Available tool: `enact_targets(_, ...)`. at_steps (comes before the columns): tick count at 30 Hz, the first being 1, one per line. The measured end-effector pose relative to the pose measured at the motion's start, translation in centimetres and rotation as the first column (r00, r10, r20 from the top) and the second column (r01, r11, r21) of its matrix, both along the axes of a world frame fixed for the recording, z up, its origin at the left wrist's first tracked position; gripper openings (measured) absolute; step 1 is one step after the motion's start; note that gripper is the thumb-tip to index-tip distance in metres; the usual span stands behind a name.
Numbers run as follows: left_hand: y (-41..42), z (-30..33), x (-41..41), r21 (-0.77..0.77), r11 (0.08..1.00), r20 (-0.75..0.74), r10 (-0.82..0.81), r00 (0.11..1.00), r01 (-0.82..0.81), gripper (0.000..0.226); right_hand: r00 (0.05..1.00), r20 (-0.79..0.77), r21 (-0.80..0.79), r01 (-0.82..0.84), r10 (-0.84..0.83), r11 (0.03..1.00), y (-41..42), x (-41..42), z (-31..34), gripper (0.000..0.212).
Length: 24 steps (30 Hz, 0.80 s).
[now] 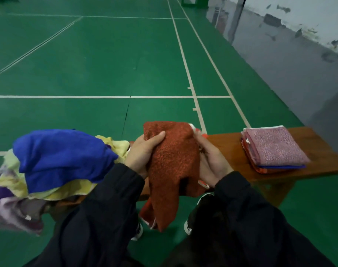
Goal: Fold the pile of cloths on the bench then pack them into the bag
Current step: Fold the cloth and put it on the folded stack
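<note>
**Holding one rust-red cloth above the worktop, unfolded pile to the left, folded stack to the right**

Gripping a rust-red cloth (174, 166), both hands are raised in front of the person, over the near edge of the worktop (228, 149). The left hand (145, 153) has its fingers curled round the cloth's left upper edge, thumb laid across the front of the fabric. The right hand (210, 162) holds the right edge, fingers curled behind it, with a pale-and-orange hem showing at the fingertips. Both arms are in dark sleeves.

Cloth condition: coarse, pebbled weave, rust-red throughout, crumpled and not folded. Its upper part bunches between the hands; the lower part hangs in a loose point toward the floor, where a light-coloured underside or trim is visible at the bottom edge.

Unfolded pile (54, 166): lies at the left end of the worktop, heaped and disordered. A bright blue cloth sits on top, pale yellow fabric beneath and behind it, purple and lilac pieces spilling over the near left side.

Folded stack (274, 147): rests toward the right end of the worktop, well apart from the hands. A pink speckled cloth is uppermost, squared off; blue and orange-red edges show beneath it.

Surface: a reddish-brown wooden bench, smooth, with a leg visible below the right end.

Room: a green sports-court floor (106, 64) marked with white lines. A grey glossy strip borders it on the right, along a white wall with peeling, stained patches. Two shoes with white toes show on the floor below the hands.
</note>
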<state>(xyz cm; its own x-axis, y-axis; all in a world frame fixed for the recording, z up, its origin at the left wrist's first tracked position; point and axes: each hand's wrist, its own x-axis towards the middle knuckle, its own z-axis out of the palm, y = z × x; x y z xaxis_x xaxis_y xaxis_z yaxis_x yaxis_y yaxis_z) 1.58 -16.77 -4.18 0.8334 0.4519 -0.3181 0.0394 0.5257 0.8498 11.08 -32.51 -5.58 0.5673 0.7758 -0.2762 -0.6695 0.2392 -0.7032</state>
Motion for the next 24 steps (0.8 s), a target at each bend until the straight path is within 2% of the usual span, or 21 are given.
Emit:
enact_targets(2,0.7,-1.2,0.1,0.126,0.979,-0.118,0.174,0.978,-0.159,0.042,0.986,0.112,-0.004,0.125,-0.124,0.992,0.3,0.5,1.2,0.042)
enact_targets(3,0.7,-1.5,-0.1,0.265,0.938,-0.165,0.273,0.948,-0.224,0.051,0.960,0.201,-0.015,0.201,-0.194,0.979,0.4,0.7,1.5,0.027)
enact_targets(4,0.4,-1.8,-0.5,0.438,0.864,-0.177,0.355,0.918,-0.250,0.058,0.911,0.331,-0.038,0.274,-0.247,0.961,0.5,0.5,1.9,0.014)
enact_targets(6,-0.9,-2.4,-1.0,0.659,0.700,-0.071,0.421,0.904,-0.274,0.045,0.747,0.619,-0.081,0.368,-0.243,0.926,1.0,-0.1,2.4,0.004)
enact_targets(7,-1.9,-2.1,-1.2,0.679,0.697,-0.023,0.334,0.942,-0.231,0.037,0.675,0.711,-0.095,0.370,-0.197,0.924,1.3,-0.6,2.3,0.006)
enact_targets(9,-3.6,-1.5,-1.3,0.584,0.811,0.004,0.050,0.999,-0.043,0.050,0.625,0.775,-0.112,0.281,-0.094,0.953,1.9,-1.7,1.9,0.005)
enact_targets(10,-3.7,-1.9,-1.1,0.490,0.871,0.013,-0.049,0.999,0.036,0.061,0.633,0.770,-0.115,0.254,-0.075,0.960,2.1,-2.2,1.7,0.005)
enact_targets(12,-3.4,-2.6,-0.8,0.418,0.906,0.030,-0.089,0.996,0.068,0.074,0.718,0.680,-0.077,0.270,-0.147,0.960,2.2,-2.7,1.9,0.016)
enact_targets(15,-2.7,-4.7,-0.8,0.502,0.858,-0.093,-0.072,0.993,0.109,0.100,0.872,0.410,0.031,0.279,-0.267,0.960,1.9,-1.9,3.0,0.020)
enact_targets(17,-2.2,-6.7,-0.8,0.545,0.808,-0.231,-0.113,0.966,0.225,0.112,0.912,0.279,0.078,0.291,-0.301,0.954,1.6,-1.0,4.2,0.017)
enact_targets(18,-1.9,-7.6,-0.8,0.515,0.813,-0.291,-0.131,0.948,0.271,0.113,0.919,0.237,0.096,0.301,-0.316,0.949,1.5,-0.6,5.0,0.016)
enact_targets(20,-1.9,-8.2,-0.9,0.395,0.865,-0.355,-0.168,0.920,0.310,0.097,0.932,0.173,0.148,0.294,-0.318,0.944,1.3,0.4,6.8,0.005)
enact_targets(23,-2.8,-7.2,-1.3,0.161,0.933,-0.385,-0.241,0.891,0.322,0.031,0.941,0.040,0.243,0.316,-0.335,0.917,0.6,3.2,8.1,0.022)
enact_targets(24,-2.9,-6.6,-1.5,0.086,0.959,-0.364,-0.224,0.904,0.272,0.021,0.939,0.017,0.242,0.330,-0.345,0.912,0.2,4.2,7.9,0.030)
